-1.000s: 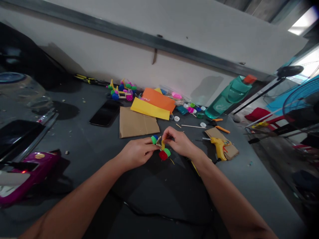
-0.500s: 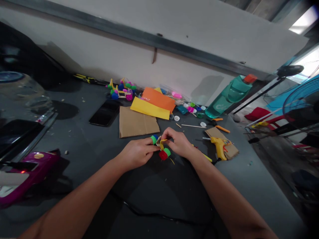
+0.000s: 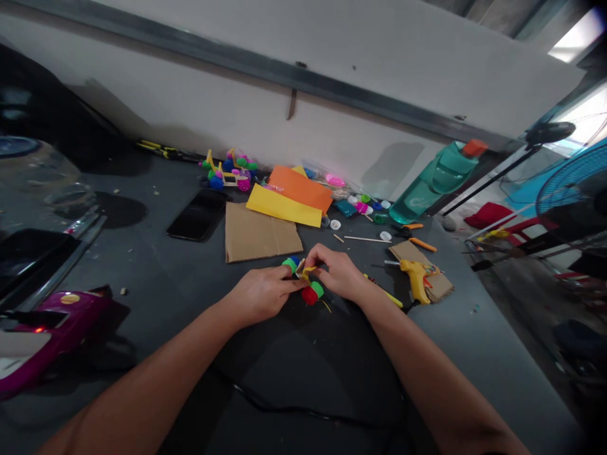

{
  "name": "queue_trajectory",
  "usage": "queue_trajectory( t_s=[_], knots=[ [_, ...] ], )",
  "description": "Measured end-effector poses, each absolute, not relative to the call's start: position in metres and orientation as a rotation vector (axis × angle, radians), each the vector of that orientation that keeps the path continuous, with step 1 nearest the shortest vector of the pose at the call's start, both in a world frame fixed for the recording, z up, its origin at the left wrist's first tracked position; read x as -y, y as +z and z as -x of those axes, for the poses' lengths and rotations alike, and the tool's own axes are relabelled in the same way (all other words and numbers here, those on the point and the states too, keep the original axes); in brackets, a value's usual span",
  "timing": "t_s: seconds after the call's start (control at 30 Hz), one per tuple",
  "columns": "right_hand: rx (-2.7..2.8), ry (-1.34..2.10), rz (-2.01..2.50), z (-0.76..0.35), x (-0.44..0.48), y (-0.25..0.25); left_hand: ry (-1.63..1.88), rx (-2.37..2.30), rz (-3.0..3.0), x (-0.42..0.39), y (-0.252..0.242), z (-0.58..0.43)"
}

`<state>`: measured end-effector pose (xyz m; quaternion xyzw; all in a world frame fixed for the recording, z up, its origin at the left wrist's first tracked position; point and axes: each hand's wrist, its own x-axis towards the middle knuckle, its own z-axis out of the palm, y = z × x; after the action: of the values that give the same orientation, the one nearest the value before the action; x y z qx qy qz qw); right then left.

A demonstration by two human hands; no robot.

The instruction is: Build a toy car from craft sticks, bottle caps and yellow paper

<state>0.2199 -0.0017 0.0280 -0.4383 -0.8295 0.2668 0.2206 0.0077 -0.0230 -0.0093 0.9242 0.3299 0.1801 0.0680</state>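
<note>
Your left hand [image 3: 260,294] & right hand [image 3: 339,275] meet near the middle of the counter [image 3: 156,284]. Both are pinched shut on one small cap-wheel model [image 3: 303,278]. L fingers close on its left side, next to the green cap [image 3: 289,265]. R thumb & fingers clamp round the yellow strip [image 3: 307,272] on top. The red cap [image 3: 310,296] sits at the model's near end, low over the counter; can't tell if it touches.

Rest, big to small:
- Purple device [image 3: 47,328] lies at the left edge, well apart from your hands.
- Teal bottle [image 3: 434,180] w/ an orange lid leans tilted at the far right corner.
- Cardboard sheet [image 3: 260,232] lies flat just beyond your L hand, toward the back edge.
- Yellow paper [image 3: 283,206] overlaps the sheet's far edge, and orange paper [image 3: 301,188] lies partly under the yellow one, behind it.
- Black phone [image 3: 196,215] lies face up just left of the cardboard.
- Black cable [image 3: 284,407] runs across near the front edge, btwn your forearms.
- Yellow glue gun [image 3: 417,275] rests on a cardboard scrap [image 3: 439,287], right of your R hand, toward the right edge.
- Second cap-wheel toy [image 3: 227,172] stands at the back edge by the wall.
- Thin wooden stick [image 3: 367,239] lies beyond your R hand, w/ a white cap [image 3: 336,225] near its left end.
</note>
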Motion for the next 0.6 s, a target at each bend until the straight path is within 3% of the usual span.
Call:
queue_trajectory(
  t_s=[0.6],
  knots=[
    [2.285,0.724,1.210,-0.2189,0.0012,0.0222,0.444,-1.016,-2.761,0.0251,-0.0066,-0.0097]
  ],
)
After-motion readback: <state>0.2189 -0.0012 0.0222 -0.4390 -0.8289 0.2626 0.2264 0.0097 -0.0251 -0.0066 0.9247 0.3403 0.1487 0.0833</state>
